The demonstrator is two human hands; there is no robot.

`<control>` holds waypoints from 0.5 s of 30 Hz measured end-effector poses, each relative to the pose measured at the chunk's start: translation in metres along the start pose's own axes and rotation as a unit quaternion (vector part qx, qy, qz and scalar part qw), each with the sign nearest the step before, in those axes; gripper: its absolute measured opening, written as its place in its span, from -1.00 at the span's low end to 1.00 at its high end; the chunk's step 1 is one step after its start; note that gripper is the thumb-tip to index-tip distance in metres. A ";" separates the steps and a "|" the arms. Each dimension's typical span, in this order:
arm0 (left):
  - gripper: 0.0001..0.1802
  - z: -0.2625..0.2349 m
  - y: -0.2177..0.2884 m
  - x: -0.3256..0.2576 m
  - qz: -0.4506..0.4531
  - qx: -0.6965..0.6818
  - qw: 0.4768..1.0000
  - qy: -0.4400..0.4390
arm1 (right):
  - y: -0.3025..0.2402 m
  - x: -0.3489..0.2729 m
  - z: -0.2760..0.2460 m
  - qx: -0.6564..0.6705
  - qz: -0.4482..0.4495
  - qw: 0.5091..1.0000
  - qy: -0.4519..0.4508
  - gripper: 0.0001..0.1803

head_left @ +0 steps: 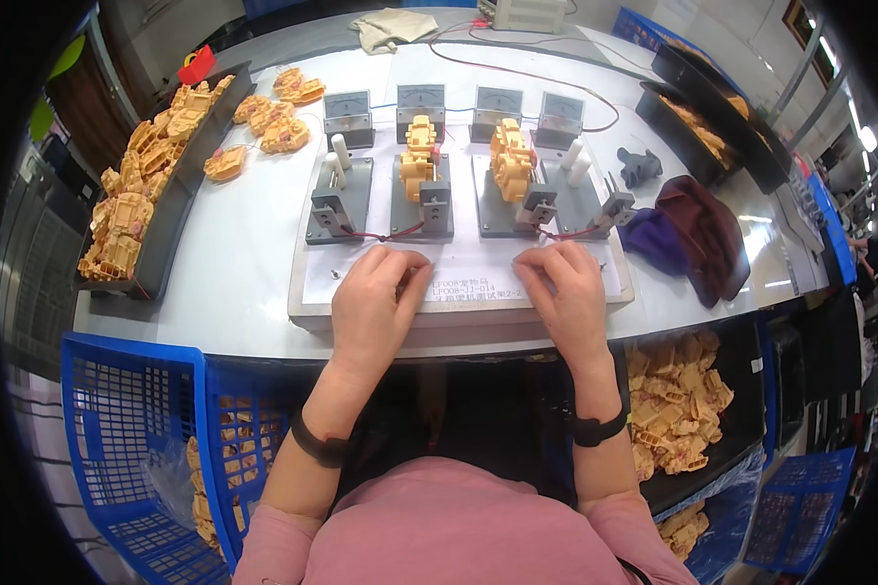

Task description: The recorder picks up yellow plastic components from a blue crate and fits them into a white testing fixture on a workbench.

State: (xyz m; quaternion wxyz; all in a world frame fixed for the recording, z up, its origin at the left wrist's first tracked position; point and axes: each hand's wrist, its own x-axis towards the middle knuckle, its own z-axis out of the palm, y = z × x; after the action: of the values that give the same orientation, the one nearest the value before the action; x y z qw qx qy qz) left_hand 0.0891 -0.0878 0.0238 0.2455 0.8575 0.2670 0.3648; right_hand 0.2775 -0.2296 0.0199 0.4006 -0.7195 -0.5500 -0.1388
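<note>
My left hand (376, 302) rests at the front of a pale test board (478, 239), its fingers curled and closed with nothing visible in them. Opposite it, my right hand (571, 292) is bent the same way, thumb near the fingertips, nothing showing in its grip. Beyond my hands, one yellow plastic gear housing (419, 166) stands on a left grey fixture (415, 219). A second yellow gear housing (510, 166) stands on a right grey fixture (498, 219). Red and black wires (380, 237) run along the fixtures' front, just past my fingers.
Several analog meters (420, 102) line the board's back. Left are loose yellow housings (278, 127) and a filled black tray (180, 219). Right lie a dark cloth (698, 239), a grey part (639, 168) and black trays (688, 132). Blue baskets (132, 351) stand below the table.
</note>
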 end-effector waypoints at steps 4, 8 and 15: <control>-0.91 0.000 -0.001 0.000 0.022 0.000 1.000 0.004 | 0.000 0.000 0.000 -0.004 -0.003 1.000 0.001 -0.92; -0.90 0.000 -0.001 0.000 0.026 0.006 1.000 0.004 | 0.000 0.001 -0.001 -0.006 -0.012 1.000 -0.002 -0.92; -0.91 0.000 0.000 0.000 0.024 0.007 1.000 0.004 | -0.001 0.000 0.000 -0.004 -0.015 1.000 0.005 -0.92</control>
State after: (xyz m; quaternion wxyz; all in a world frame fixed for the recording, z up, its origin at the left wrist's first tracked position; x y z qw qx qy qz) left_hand 0.0888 -0.0873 0.0237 0.2298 0.8638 0.2496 0.3725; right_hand 0.2767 -0.2299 0.0203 0.3984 -0.7121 -0.5580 -0.1512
